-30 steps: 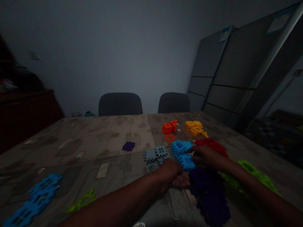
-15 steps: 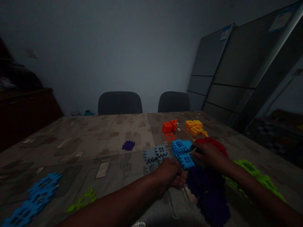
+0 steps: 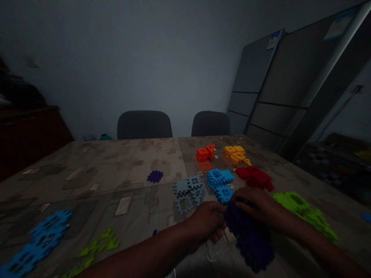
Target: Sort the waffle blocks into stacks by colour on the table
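Observation:
My right hand (image 3: 256,204) reaches over a pile of dark purple interlocking plastic pieces (image 3: 255,247). Its bent fingers pinch a dark purple piece at the top of the pile. To the left, my left hand (image 3: 210,220) is closed, with its thumb and finger by the pile's edge; whatever it may hold is hidden. Beyond the hands lie grey pieces (image 3: 182,187), some with window-like grids, and a stack of light blue pieces (image 3: 220,177).
Orange pieces (image 3: 205,153), yellow pieces (image 3: 236,154), red pieces (image 3: 256,177) and green pieces (image 3: 307,214) sit in groups. A single purple piece (image 3: 155,176) lies apart. Joined blue pieces (image 3: 37,243) and joined light green pieces (image 3: 101,243) are at left. Two chairs (image 3: 145,125) stand behind the table (image 3: 116,158).
My right hand has moved from beside the blue and red pieces back toward me onto the purple pile. My left hand has shifted slightly and remains closed. The view has shifted a little.

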A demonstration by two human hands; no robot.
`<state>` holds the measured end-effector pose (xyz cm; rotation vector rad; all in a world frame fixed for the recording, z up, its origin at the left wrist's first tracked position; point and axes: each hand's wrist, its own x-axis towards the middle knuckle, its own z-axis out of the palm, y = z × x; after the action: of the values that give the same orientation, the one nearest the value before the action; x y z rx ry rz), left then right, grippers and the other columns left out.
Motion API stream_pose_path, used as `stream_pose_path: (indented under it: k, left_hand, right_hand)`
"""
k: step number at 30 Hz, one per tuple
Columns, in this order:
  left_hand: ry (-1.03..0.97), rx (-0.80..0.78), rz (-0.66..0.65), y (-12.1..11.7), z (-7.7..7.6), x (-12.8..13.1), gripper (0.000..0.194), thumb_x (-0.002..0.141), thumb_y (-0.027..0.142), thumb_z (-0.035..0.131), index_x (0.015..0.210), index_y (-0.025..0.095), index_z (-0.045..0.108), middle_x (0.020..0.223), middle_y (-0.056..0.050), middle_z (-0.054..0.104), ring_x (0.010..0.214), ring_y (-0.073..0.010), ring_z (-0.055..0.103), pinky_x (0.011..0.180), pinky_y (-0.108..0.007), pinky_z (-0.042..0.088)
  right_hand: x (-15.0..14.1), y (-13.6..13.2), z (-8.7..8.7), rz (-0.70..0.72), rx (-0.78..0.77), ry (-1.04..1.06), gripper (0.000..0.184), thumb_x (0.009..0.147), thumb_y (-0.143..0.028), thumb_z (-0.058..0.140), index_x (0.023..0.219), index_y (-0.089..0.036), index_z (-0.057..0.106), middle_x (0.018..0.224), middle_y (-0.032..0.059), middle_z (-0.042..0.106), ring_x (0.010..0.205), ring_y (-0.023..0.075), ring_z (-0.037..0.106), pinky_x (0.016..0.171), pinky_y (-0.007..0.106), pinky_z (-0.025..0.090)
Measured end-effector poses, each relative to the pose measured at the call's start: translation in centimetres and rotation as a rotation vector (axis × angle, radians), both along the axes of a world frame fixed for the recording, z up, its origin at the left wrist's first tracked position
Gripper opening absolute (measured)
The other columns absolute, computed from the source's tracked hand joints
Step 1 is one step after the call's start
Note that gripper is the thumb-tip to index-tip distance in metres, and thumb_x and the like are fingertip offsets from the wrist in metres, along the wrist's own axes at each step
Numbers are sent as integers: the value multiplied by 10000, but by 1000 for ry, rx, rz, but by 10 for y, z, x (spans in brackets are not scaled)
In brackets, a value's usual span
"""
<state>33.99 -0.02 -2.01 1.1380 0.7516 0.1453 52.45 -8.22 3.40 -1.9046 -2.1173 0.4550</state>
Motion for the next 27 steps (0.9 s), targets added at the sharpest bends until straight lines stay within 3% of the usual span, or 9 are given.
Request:
stream_pose_path:
  k: [5,15,21,27]
  left_hand:
    - [16,27,8,-1,-6,-2,489,624,77,502,1112,98,527,597,27,627,393,-82,459,356,-178,329]
    - [-59,10,-16,-9,-10,2,389,561,121,554,947,116,601,660,13,631,411,-69,445,406,-201,356]
    - [-17,0,22,-6,-7,0,634,620,88,536,1249,67,449,667,7,646,428,-93,464,403,-203,352]
    - [38,-33,49,2,4,5,557,686,28,481,1238,72,426,585,24,611,402,-84,402,372,-183,258]
  right_hand:
    - [1,-1,-5,-20,-15,-29,315,962,-287,383,894,-186,674,870,85,700,793,223,631,720,319,435]
    - [-4,-5,-11,14,1,-24,322,967,-288,393,935,-187,697,932,107,711,852,234,632,764,333,444]
    - [6,0,-7,2,-5,18,372,980,-349,375,899,-189,700,862,92,713,794,223,632,742,316,453]
    - [38,18,-6,48,-98,97,339,939,-331,416,894,-179,715,895,78,722,809,224,646,748,301,473]
